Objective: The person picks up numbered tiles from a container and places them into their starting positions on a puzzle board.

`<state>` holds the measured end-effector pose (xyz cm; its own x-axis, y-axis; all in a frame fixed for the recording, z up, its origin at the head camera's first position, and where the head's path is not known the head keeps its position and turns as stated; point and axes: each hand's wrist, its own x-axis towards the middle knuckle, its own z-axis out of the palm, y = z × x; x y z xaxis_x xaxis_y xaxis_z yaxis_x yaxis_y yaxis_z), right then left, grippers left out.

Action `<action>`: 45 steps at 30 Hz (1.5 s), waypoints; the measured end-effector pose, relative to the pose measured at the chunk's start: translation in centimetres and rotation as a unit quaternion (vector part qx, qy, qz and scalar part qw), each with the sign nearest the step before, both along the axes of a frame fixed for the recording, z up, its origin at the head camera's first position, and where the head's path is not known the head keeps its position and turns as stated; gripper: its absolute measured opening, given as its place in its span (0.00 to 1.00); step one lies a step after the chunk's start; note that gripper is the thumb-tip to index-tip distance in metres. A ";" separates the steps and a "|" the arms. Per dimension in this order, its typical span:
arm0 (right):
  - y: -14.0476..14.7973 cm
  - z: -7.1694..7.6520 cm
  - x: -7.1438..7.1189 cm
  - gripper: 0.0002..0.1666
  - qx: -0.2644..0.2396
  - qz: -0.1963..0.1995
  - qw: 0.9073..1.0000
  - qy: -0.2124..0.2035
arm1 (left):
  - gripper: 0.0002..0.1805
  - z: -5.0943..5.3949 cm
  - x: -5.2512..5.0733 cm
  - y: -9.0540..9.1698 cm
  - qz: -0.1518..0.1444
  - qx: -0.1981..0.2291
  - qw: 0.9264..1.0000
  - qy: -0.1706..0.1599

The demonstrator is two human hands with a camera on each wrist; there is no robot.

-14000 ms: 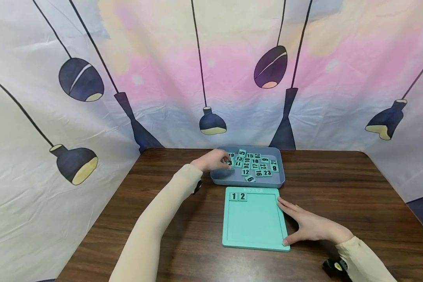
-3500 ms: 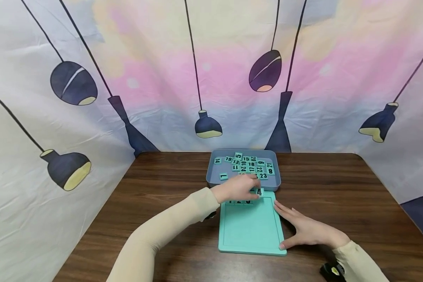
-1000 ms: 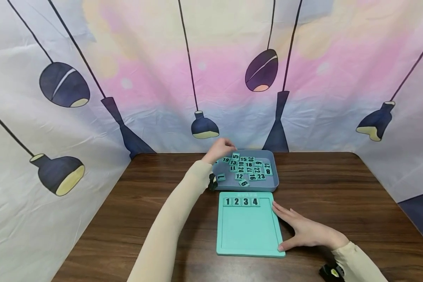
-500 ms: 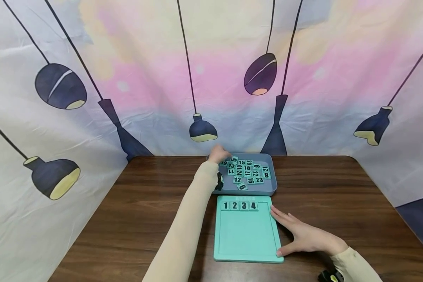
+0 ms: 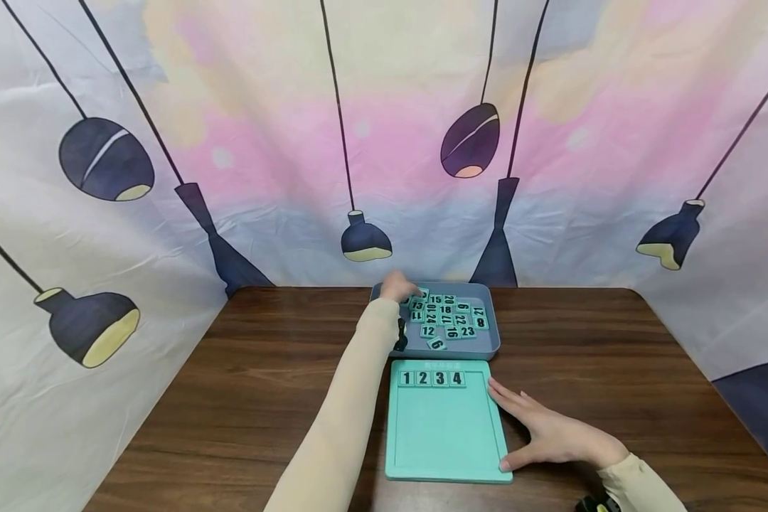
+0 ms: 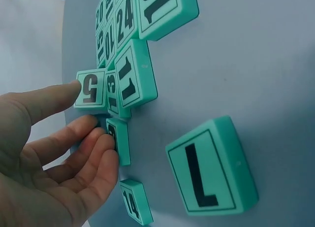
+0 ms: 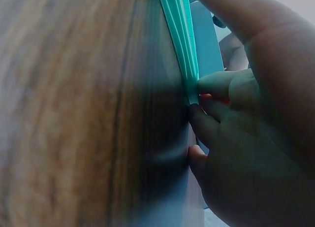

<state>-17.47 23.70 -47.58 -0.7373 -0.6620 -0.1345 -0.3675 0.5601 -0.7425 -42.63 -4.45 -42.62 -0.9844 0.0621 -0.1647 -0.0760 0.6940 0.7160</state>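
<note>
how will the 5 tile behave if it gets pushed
The 5 tile is probably stiff, judging by the thick edge on the nearby 11 tile. Its flat, square-cornered shape makes rolling unlikely. It may nudge the 13 tile close beside it.

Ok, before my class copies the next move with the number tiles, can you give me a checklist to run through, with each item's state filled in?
1. Tile 1, tile 2, tile 3 and tile 4 in order on the board: ok.
2. Bare space right of tile 4: ok.
3. Right hand at the board's right edge: ok.
4. Left hand at tile 5: ok, the thumb appears to touch its edge.
5. Fingers gripping tile 5 firmly: cannot tell.
6. Tile 5 out of the tray: not ok, it is in there face up.
</note>
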 end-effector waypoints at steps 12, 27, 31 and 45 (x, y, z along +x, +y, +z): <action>-0.3 0.0 0.2 0.67 -0.001 0.004 1.000 0.006 | 0.12 -0.5 0.7 0.4 0.015 -0.048 0.999 0.020; -0.4 -0.5 0.7 0.67 0.001 0.000 1.000 -0.009 | 0.19 -1.3 0.7 0.9 0.046 -0.063 0.997 0.003; -0.3 -0.5 0.7 0.67 -0.002 0.002 1.000 -0.006 | 0.19 -1.2 0.7 0.8 0.034 -0.065 0.997 0.008; -0.1 0.4 0.2 0.67 0.007 -0.005 1.000 -0.007 | 0.25 1.9 0.5 -0.5 -0.040 0.000 0.999 0.012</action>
<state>-17.29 23.63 -47.22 -0.7420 -0.6527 -0.1532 -0.3517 0.5735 -0.7399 -42.14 -4.90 -40.77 -0.9800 0.1413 -0.1404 -0.0023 0.6968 0.7172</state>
